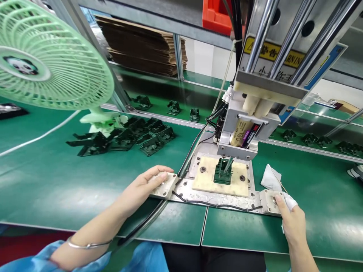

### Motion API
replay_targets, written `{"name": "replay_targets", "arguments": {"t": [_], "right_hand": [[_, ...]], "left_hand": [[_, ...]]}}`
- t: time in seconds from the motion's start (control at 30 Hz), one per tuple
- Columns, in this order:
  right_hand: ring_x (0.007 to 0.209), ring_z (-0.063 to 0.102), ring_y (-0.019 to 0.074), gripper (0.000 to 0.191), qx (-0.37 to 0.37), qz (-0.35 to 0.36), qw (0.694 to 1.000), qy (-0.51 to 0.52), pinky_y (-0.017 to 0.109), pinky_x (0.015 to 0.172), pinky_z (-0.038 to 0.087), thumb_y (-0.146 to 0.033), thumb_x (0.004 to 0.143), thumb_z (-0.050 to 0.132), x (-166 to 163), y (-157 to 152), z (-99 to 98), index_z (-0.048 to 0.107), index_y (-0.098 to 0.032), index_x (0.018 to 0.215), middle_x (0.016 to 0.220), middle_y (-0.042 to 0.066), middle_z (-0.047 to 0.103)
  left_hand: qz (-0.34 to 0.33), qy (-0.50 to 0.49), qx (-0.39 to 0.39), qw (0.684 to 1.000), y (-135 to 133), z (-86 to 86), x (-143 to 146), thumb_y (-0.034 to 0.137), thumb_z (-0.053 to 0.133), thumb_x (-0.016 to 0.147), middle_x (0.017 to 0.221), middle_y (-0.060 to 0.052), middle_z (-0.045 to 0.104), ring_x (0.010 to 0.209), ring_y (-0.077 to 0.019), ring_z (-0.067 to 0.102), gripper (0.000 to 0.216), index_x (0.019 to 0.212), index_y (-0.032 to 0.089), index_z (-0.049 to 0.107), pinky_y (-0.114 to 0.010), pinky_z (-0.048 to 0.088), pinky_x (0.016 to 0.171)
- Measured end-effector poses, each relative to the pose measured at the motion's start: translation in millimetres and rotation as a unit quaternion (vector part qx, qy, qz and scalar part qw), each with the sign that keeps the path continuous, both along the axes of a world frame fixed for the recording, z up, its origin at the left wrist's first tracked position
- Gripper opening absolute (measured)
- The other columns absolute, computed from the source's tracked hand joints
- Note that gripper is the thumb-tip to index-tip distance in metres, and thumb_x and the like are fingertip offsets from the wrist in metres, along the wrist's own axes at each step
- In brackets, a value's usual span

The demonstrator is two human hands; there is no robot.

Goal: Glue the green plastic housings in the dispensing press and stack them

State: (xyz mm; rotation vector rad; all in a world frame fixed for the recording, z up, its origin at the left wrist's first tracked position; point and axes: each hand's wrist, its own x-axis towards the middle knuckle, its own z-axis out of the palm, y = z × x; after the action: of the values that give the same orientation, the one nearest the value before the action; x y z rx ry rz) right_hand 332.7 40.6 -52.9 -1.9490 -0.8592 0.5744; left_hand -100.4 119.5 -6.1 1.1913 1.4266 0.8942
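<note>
My left hand point(153, 182) lies over the left button box point(169, 186), thumb across its top and fingers stretched along the far side. At the right button box point(269, 202), my right hand point(293, 219) has its thumb on the round metal button and its fingers closed on a white cloth point(289, 201). A thin stick point(279, 179) sticks out near that hand. Between the boxes, a dark green plastic part point(222, 172) sits on the cream fixture plate point(204, 183). The press head point(237, 150) stands above it, a slim metal tip reaching down to the part.
A pale green fan point(65, 75) stands at the left, with several dark green parts point(154, 138) beside its base. Black cables point(193, 147) run past the left box. A white wipe point(270, 177) lies right of the press. More parts point(172, 107) sit along the back ledge.
</note>
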Motion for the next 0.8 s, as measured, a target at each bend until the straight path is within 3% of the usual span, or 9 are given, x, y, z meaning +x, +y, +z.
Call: {"name": "replay_targets", "arguments": {"t": [0.1, 0.47, 0.8], "right_hand": [[0.099, 0.070, 0.0364, 0.075, 0.005, 0.002, 1.000, 0.002, 0.039, 0.081, 0.052, -0.077, 0.059, 0.070, 2.0, -1.1, -3.9, 0.077, -0.014, 0.097, 0.099, 0.014, 0.077], [0.105, 0.067, 0.0379, 0.074, -0.002, -0.004, 1.000, -0.010, 0.041, 0.087, 0.050, -0.078, 0.060, 0.069, 2.4, -2.5, -2.0, 0.078, -0.016, 0.099, 0.103, 0.014, 0.077], [0.103, 0.069, 0.0369, 0.073, 0.008, -0.016, 1.000, -0.002, 0.039, 0.085, 0.053, -0.075, 0.057, 0.071, -2.6, -0.6, 1.9, 0.078, -0.015, 0.098, 0.101, 0.014, 0.077]], "left_hand": [[0.027, 0.013, 0.028, 0.999, -2.2, -4.5, 0.1, 0.077, 0.072, 0.064, 0.079, -0.002, 0.067, 0.067, -0.0162, 0.055, 0.068, 0.099, 0.018, 0.068, -0.022, 0.043, 0.060], [0.020, 0.051, 0.030, 0.998, -3.0, 1.3, 2.2, 0.079, 0.068, 0.064, 0.077, -0.002, 0.065, 0.064, -0.0165, 0.052, 0.069, 0.098, 0.018, 0.069, -0.024, 0.041, 0.059], [0.007, 0.060, 0.033, 0.998, -1.3, -4.9, -0.7, 0.077, 0.064, 0.070, 0.082, -0.003, 0.063, 0.070, -0.0176, 0.052, 0.069, 0.103, 0.016, 0.065, -0.026, 0.039, 0.064]]}}
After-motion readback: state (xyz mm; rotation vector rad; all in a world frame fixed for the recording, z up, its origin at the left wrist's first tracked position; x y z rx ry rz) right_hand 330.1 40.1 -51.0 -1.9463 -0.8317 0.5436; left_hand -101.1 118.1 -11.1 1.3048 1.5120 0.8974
